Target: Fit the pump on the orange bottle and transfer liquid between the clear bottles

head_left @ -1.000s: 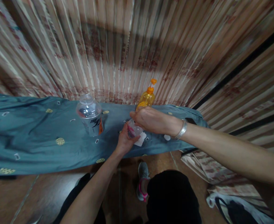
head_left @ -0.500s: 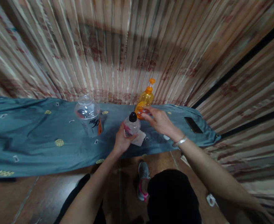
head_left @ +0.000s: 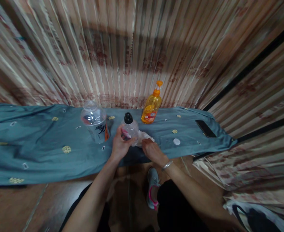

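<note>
My left hand [head_left: 120,144] is wrapped round a clear plastic bottle [head_left: 131,129] with a black cap and a pink-marked label, held upright over the cloth-covered table. Just right of it, my right hand [head_left: 153,150] pinches a crumpled white cloth [head_left: 143,136] beside the bottle's lower side. Whether the cloth is fabric or paper is hard to make out. Behind them stands an orange pump bottle [head_left: 151,108] of yellow-orange liquid. To the left is a larger, clear plastic bottle [head_left: 96,124] with a wide open top and a black and orange label.
A blue-green patterned cloth [head_left: 42,135] covers the narrow table. On the right lie a round white disc [head_left: 176,141] and a dark phone [head_left: 205,128]. A pleated curtain [head_left: 122,58] hangs close behind. A white bag [head_left: 260,216] sits at the lower right.
My right hand has come down from near the pump bottle to the white cloth and taken hold of it. The cloth went from lying flat to bunched. My left hand still holds the bottle.
</note>
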Motion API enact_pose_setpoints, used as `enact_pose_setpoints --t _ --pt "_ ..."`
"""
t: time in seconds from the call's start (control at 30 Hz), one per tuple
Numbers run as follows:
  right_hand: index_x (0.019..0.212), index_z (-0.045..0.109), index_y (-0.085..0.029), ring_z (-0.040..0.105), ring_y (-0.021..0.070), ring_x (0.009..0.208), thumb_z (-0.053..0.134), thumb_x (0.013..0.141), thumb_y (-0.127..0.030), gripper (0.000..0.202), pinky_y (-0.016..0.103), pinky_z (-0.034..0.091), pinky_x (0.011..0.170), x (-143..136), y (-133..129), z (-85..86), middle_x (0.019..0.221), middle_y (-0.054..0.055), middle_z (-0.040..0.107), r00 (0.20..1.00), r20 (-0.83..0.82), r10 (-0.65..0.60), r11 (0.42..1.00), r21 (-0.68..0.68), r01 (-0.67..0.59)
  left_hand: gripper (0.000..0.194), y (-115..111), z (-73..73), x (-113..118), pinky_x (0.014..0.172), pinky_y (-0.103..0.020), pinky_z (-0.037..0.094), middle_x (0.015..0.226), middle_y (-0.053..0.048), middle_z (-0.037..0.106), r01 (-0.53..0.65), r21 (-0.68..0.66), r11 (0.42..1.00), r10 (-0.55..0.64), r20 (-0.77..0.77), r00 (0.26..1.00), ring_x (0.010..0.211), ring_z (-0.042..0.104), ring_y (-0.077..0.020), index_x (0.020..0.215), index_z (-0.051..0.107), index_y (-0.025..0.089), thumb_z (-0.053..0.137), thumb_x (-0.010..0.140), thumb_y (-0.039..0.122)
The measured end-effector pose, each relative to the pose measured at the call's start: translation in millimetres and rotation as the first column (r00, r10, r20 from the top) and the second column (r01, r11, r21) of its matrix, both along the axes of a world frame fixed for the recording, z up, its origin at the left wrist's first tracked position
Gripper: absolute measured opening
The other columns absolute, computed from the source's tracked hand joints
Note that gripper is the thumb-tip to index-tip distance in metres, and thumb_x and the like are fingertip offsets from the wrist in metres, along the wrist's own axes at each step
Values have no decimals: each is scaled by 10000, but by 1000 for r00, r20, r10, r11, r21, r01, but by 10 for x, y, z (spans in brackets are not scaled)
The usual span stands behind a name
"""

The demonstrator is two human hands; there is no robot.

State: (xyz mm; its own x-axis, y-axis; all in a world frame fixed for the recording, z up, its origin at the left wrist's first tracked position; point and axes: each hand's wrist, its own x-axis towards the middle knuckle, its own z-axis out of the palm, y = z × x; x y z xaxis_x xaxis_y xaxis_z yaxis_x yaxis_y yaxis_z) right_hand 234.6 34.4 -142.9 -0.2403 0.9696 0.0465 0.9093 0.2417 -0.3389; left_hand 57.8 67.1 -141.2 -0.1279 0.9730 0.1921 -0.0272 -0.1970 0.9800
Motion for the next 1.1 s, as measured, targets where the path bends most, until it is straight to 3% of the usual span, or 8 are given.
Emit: enact_pose_setpoints --t 0.17,0.33,0.47,0.53,0.6,0.7,0.93,1.1 --pt "821 685 -180 659 190 765 509 902 -203 196 295 496 734 289 259 -2 814 72 728 943 -271 -191 974 65 216 681 3 -39 12 936 -449 569 1078 -41 704 7 0 1000 -7 -3 1000 1022 697 -253 1175 580 212 879 568 291" --pt "774 691 -176 550 144 556 507 882 -483 373 263 430 549 453 447 245 625 6 646 792 -573 -211 956 46 289 685 14 -104 105 936 -436 575 1039 -15 710 1 -2 1000 -1 -37 999 999 708 -244 1174 598 229 896 560 278" --pt "817 703 -190 596 147 631 519 869 -597 450 284 498 622 241 458 488 741 21 703 675 -726 -133 968 53 247 697 7 -112 220 902 -415 580 1035 -18 718 9 -7 1000 -9 -82 997 939 714 -230 1199 601 226 904 574 272" --pt "840 720 -208 654 172 749 642 820 -597 398 309 537 707 80 429 563 874 37 744 487 -873 -13 979 87 182 719 8 -97 256 901 -414 575 1063 -30 722 5 -5 1000 -6 -104 995 943 713 -234 1224 596 227 907 578 271" --pt "875 727 -230 693 192 897 705 798 -554 334 328 558 818 -55 387 597 1011 42 762 415 -907 73 977 148 152 777 19 -81 269 919 -428 565 1089 -38 721 -8 -1 1000 8 -127 992 977 708 -249 1255 589 233 921 554 270" --pt "964 725 -229 699 207 1002 685 841 -458 263 351 553 909 -153 305 603 1074 52 764 464 -878 118 958 224 178 876 50 -76 269 965 -455 543 1121 -42 714 -27 18 999 29 -147 989 1047 689 -272 1303 576 253 940 507 265" --pt "1093 701 -228 684 221 1140 548 920 -248 232 397 538 1016 -207 -30 631 1228 82 739 747 -658 98 868 424 259 816 71 -106 342 1011 -485 523 1188 -48 679 -46 85 995 56 -117 992 1094 670 -277 1284 552 268 915 554 296" --pt "1097 692 -227 632 221 1252 534 951 -243 216 421 492 1098 -277 -119 589 1300 103 706 805 -584 105 810 520 271 850 0 -140 420 1096 -512 478 1317 -105 618 -6 150 989 19 -84 996 1203 638 -290 1404 429 251 849 671 343"
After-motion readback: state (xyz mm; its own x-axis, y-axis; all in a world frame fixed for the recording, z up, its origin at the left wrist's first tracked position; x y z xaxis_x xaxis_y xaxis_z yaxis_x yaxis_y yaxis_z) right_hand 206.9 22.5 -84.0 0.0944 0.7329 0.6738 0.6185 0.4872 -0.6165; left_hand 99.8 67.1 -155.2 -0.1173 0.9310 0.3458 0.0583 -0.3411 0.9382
